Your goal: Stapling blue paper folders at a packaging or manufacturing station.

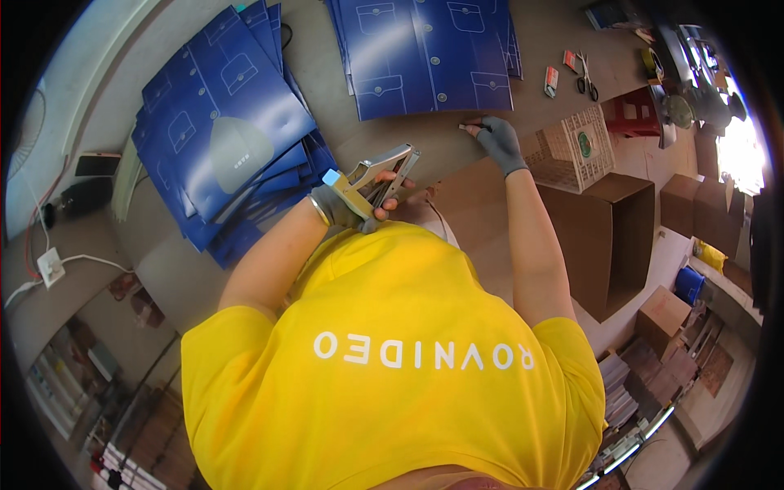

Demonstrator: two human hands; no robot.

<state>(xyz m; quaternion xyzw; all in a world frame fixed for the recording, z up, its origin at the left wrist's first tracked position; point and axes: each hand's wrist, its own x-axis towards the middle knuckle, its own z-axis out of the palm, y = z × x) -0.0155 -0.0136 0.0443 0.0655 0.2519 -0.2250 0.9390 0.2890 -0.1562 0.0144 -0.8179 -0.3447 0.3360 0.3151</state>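
Over the near edge of the bench (pixel 535 41), your left hand (pixel 339 211) is closed round a metal stapler (pixel 352 195) with a light-blue tip, its levers standing apart; your own fingers hide part of it. Further in, your right hand (pixel 500 143) reaches across, fingertips at a tiny pale piece (pixel 463 126); I cannot tell whether that grip is clamped on it, or what it is. You seem to be readying the stapler, so the next move probably calls for a sure pinch and a steady left grip. Blue printed sheets (pixel 229 106) lie piled toward the bench's left edge; a second blue stack (pixel 425 65) lies toward the far edge, cut off above, with scissors (pixel 585 79) to its right.
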